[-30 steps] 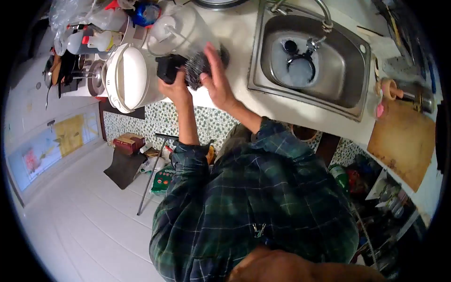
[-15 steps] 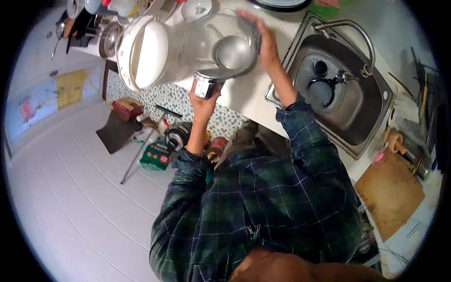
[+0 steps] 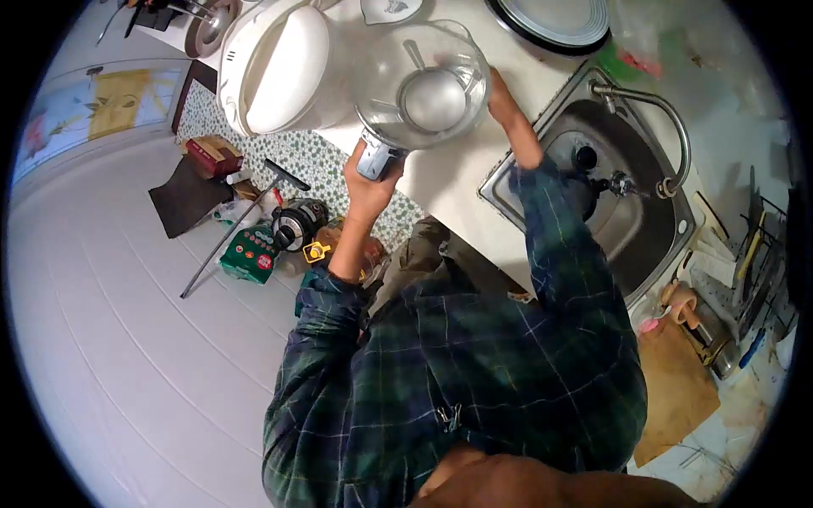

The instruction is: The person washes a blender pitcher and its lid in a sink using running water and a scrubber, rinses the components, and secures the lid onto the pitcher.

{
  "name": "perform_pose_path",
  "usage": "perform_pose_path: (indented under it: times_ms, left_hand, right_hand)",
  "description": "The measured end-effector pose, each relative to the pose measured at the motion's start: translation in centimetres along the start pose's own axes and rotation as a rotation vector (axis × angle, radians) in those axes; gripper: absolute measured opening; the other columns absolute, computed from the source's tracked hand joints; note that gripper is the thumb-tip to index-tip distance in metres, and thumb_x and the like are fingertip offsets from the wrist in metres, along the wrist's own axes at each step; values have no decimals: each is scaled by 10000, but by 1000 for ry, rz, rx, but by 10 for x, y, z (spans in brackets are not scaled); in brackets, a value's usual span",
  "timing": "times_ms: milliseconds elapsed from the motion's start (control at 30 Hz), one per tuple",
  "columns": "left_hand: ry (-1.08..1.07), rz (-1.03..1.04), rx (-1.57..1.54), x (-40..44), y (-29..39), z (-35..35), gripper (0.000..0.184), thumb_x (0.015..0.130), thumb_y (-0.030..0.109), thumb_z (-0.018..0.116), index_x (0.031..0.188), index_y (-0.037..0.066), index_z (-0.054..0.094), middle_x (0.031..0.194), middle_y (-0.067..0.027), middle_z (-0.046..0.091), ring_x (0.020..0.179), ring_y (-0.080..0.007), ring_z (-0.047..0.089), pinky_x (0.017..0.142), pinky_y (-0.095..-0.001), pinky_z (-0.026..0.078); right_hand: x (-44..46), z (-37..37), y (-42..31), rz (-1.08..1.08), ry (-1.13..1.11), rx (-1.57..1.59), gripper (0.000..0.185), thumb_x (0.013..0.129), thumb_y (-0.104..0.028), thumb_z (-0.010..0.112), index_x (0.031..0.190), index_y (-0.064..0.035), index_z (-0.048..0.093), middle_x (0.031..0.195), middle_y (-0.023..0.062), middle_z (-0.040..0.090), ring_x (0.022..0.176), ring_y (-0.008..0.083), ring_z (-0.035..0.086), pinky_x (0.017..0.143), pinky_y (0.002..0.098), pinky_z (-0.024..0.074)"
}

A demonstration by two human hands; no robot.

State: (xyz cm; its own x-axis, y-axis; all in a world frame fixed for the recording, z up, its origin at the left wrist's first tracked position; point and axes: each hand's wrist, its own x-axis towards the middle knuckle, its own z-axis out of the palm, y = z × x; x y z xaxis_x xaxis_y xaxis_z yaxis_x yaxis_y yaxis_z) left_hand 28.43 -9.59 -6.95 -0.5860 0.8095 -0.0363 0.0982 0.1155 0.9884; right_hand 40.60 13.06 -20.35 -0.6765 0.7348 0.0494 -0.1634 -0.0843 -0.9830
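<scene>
A large clear jug [image 3: 373, 72] with a silver-and-black handle [image 3: 376, 159] is held above the counter, its wide mouth facing the camera and a round pale base visible inside. My left hand [image 3: 367, 184] is closed around the handle. On the jug's far right side, my right hand [image 3: 506, 106] holds its wall, with the fingers mostly hidden behind it. Just left of the jug stands a white bucket-like container [image 3: 235, 80] with a white oval lid or inner part [image 3: 290, 72].
Right of the counter [image 3: 453, 199] is a steel sink [image 3: 648, 220] with a curved tap [image 3: 677, 127]. Stacked plates [image 3: 555, 19] and a white bowl [image 3: 391, 8] lie at the back. A wooden board [image 3: 673, 389] is at right; a squeegee [image 3: 224, 233] and green pack [image 3: 250, 254] are at left.
The jug has tilted so that its mouth faces the camera more. My right hand has slid from its far rim down along its side. The whole view has shifted slightly.
</scene>
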Motion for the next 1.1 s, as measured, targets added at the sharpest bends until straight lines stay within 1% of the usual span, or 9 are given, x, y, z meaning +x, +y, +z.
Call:
perform_pose_path:
  times_ms: [167, 333, 533, 667, 767, 867, 933, 1067, 1100]
  left_hand:
    - [-3, 1, 50, -1, -5, -1, 278, 725, 3, 690, 964, -12, 548, 727, -37, 617, 602, -104, 589, 554, -235, 484]
    - [-2, 8, 82, -2, -2, -4, 299, 706, -28, 680, 974, -16, 548, 773, -47, 621, 637, -111, 595, 564, -246, 491]
    - [-12, -50, 32, -3, -10, -6, 413, 654, -32, 665, 1053, 15, 566, 862, -36, 637, 762, -108, 588, 708, -244, 469]
    - [19, 2, 147, -6, -11, -5, 405, 657, -20, 661, 1050, 15, 572, 857, -38, 639, 773, -109, 590, 715, -248, 469]
    - [57, 31, 139, -3, -3, 1, 366, 659, -8, 655, 1016, 19, 579, 820, -37, 635, 729, -102, 581, 683, -246, 466]
    - [34, -29, 110, -3, -9, -2, 331, 663, 12, 654, 984, 18, 576, 788, -37, 632, 688, -96, 571, 639, -251, 463]
    - [31, 45, 107, 2, -13, -3, 306, 666, 28, 655, 960, 15, 573, 755, -32, 623, 654, -93, 560, 604, -255, 456]
    - [-21, -12, 60, 0, -4, -4, 261, 690, -14, 622, 945, 11, 573, 739, -14, 594, 640, -77, 534, 581, -229, 446]
    - [-23, -31, 53, 0, -4, -5, 261, 692, -15, 622, 947, 6, 572, 739, -18, 596, 644, -78, 538, 581, -228, 447]
  right_hand:
    - [29, 20, -139, -109, -273, 346, 453, 955, -294, 311, 1208, 14, 527, 1199, 94, 559, 1089, 149, 513, 966, 263, 360]
    - [31, 20, -74, 391, -181, 75, 482, 955, -336, 284, 1208, -10, 533, 1228, 109, 548, 1106, 197, 519, 992, 328, 350]
    - [78, 34, -116, 219, -582, 505, 425, 949, -290, 362, 1217, -5, 525, 1173, 98, 582, 1064, 164, 556, 963, 298, 404]
    - [22, 46, -150, -83, -291, 10, 347, 937, -218, 443, 1188, 1, 541, 1128, 88, 597, 1010, 135, 571, 881, 271, 457]
    - [5, 26, -113, -102, -320, 89, 384, 949, -272, 411, 1187, -1, 542, 1110, 81, 605, 987, 134, 578, 873, 267, 461]
    - [-9, 28, -71, 259, 1, 53, 421, 958, -302, 363, 1217, -11, 523, 1202, 95, 555, 1088, 163, 529, 960, 281, 395]
    - [-30, 45, -81, 88, 324, 339, 451, 957, -313, 318, 1220, -12, 526, 1295, 107, 482, 1204, 188, 436, 1031, 306, 305]
    - [24, 47, -184, -417, -133, -398, 520, 958, -367, 263, 1221, -2, 524, 1297, 112, 485, 1228, 212, 423, 1050, 312, 284]
    - [36, 46, -178, -89, -173, -22, 520, 959, -368, 262, 1228, -3, 517, 1252, 110, 523, 1184, 211, 467, 1037, 310, 311]
